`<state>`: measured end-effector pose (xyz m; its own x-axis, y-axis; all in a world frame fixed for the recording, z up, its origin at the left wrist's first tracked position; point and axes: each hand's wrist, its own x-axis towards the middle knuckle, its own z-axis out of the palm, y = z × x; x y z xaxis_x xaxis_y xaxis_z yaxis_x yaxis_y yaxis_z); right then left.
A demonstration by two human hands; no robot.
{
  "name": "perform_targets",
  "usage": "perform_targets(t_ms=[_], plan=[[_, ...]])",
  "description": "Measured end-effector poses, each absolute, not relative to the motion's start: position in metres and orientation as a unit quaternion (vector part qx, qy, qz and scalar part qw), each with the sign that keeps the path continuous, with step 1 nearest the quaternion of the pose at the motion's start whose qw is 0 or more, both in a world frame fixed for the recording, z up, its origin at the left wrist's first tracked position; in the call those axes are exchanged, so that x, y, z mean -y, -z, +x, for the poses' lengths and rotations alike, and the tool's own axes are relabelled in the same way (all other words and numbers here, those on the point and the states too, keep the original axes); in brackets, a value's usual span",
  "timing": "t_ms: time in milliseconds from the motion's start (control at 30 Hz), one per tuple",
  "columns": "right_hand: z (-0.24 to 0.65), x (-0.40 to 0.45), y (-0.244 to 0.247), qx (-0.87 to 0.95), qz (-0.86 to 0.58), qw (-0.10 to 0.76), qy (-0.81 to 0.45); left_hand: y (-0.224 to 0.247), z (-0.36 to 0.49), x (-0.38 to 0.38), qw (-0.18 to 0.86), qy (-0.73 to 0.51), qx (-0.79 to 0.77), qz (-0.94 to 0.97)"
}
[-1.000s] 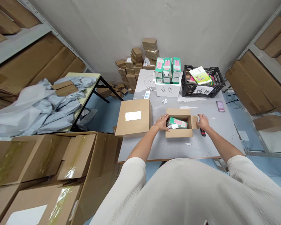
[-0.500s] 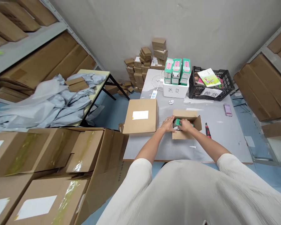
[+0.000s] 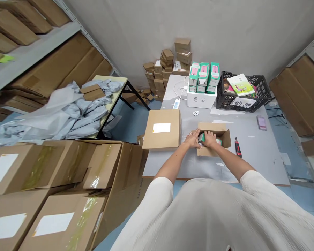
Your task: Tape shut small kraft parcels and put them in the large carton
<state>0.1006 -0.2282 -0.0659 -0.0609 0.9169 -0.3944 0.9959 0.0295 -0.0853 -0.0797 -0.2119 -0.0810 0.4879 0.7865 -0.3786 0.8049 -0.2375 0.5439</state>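
Gripping the green box inside the open carton, my right hand spans its middle and leaves both ends exposed. My left hand touches the carton's left end, thumb and fingers spread; whether they clamp it, I cannot tell. On the table, the knife lies right of the carton, the large box left.

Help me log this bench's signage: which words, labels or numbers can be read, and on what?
"退货": handwritten on the white bin.
"换货": handwritten on the paper sign of the black crate.
"LIFE": on the side of the large carton; the letters before it are unclear.
Too small or blurred to read: the booklet, the green-and-pink boxes, the green box in the open carton.
White carton labels: no readable text.
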Motion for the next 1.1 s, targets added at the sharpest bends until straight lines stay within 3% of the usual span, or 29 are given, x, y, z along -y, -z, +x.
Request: perform_targets(t_ms=[300, 467, 767, 1100], plan=[[0.099, 0.234, 0.062, -0.701, 0.695, 0.072, 0.143, 0.083, -0.081, 0.213, 0.347, 0.012, -0.502, 0.792], [0.125, 0.24, 0.043, -0.722, 0.674, -0.011, 0.153, 0.079, -0.08, 0.213, 0.348, 0.014, -0.504, 0.791], [0.167, 0.234, 0.014, -0.697, 0.644, -0.256, 0.182, 0.07, -0.079, 0.215, 0.344, 0.033, -0.531, 0.774], [0.184, 0.225, -0.03, -0.64, 0.636, -0.387, 0.191, 0.065, -0.06, 0.197, 0.308, 0.05, -0.571, 0.759]])
